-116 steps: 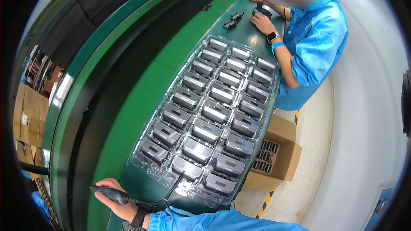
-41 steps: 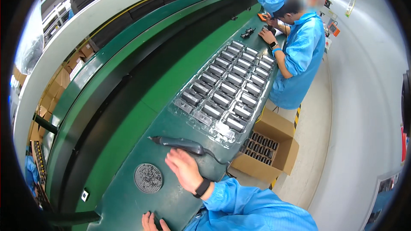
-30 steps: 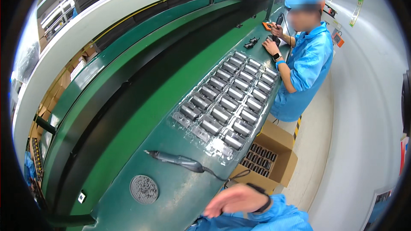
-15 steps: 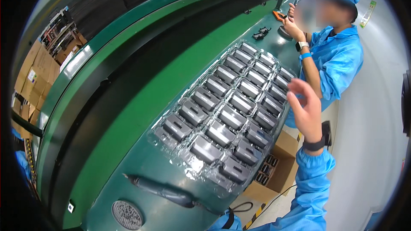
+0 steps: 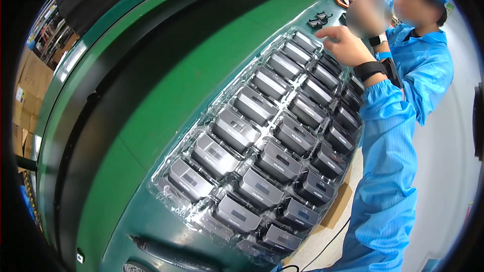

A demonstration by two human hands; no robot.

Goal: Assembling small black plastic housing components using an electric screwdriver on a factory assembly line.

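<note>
Right hand (image 5: 347,46) advanced — tray (image 5: 174,195) apparently under it.

A clear plastic tray (image 5: 169,195) lies flat on the green counter (image 5: 138,220), stretched diagonally from the lower left toward the upper right, its thin, molded rim catching bright glints. Boxy dark grey devices (image 5: 261,189) sit in its pockets in three long rows (all of them slanted the same way), one device to a pocket. Their smooth casings have softened corners, and many show a small, dark rectangular window on the upper face.
</note>
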